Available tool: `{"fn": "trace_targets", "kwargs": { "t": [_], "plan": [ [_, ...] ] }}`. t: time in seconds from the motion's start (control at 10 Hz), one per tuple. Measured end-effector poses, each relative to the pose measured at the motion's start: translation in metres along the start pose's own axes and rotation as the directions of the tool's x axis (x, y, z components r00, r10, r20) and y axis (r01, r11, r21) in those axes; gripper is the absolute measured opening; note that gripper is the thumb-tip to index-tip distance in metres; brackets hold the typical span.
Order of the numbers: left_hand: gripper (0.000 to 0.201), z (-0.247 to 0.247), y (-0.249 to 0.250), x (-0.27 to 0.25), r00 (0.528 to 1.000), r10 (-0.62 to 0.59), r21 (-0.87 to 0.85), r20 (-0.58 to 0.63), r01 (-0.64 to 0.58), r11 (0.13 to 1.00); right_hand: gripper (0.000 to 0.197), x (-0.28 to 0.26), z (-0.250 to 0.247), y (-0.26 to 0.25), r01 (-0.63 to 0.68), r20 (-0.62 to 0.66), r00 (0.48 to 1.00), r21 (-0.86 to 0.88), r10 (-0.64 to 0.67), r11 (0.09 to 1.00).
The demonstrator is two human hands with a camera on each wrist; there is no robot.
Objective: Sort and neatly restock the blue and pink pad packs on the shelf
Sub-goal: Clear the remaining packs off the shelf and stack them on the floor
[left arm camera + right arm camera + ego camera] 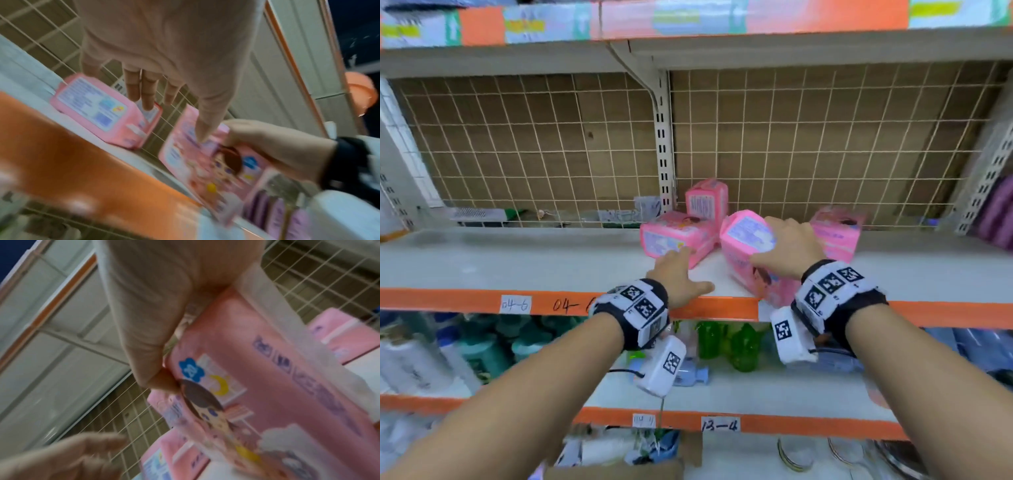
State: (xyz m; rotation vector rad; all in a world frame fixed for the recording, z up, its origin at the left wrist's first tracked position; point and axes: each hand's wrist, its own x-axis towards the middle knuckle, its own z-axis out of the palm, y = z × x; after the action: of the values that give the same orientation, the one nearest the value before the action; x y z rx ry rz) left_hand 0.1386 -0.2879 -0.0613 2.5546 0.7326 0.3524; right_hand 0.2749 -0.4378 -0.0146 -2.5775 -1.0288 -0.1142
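A white metal store shelf with an orange front lip and a wire-grid back carries four pink plastic pad packs. The tilted front pink pack sits near the lip, grasped by the right hand, thumb on its printed side and fingers over the top. The left hand hovers just beside it with fingers loosely spread, empty, near the flat-lying pink pack. An upright pink pack stands at the grid; another pink pack lies behind the right hand. Only the right wrist view shows the cartoon face and blue badge on the held pack.
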Motion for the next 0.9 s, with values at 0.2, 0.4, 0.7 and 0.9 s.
{"fn": "trace_targets", "kwargs": {
  "t": [0.2,0.4,0.7,0.9],
  "plan": [
    [0.064,-0.032,-0.030,0.041,0.996,-0.089,0.305,-0.015,0.089,0.948,0.045,0.011,0.016,0.006,0.057,0.138,0.990,-0.231,-0.025,0.971],
    [0.052,-0.022,-0.015,0.078,0.997,-0.077,0.437,0.008,0.066,0.897,0.068,0.018,0.025,0.014,0.086,0.095,0.993,-0.266,-0.063,0.960],
    [0.045,0.026,0.012,0.100,0.996,0.089,0.668,-0.016,-0.055,0.742,0.063,0.019,0.031,0.015,0.070,0.041,0.997,-0.254,-0.062,0.965],
    [0.044,0.027,0.008,0.099,0.994,0.048,0.581,-0.100,0.019,0.814,0.063,0.021,0.033,0.016,0.067,0.028,0.998,-0.266,-0.062,0.962]
  ]
}}
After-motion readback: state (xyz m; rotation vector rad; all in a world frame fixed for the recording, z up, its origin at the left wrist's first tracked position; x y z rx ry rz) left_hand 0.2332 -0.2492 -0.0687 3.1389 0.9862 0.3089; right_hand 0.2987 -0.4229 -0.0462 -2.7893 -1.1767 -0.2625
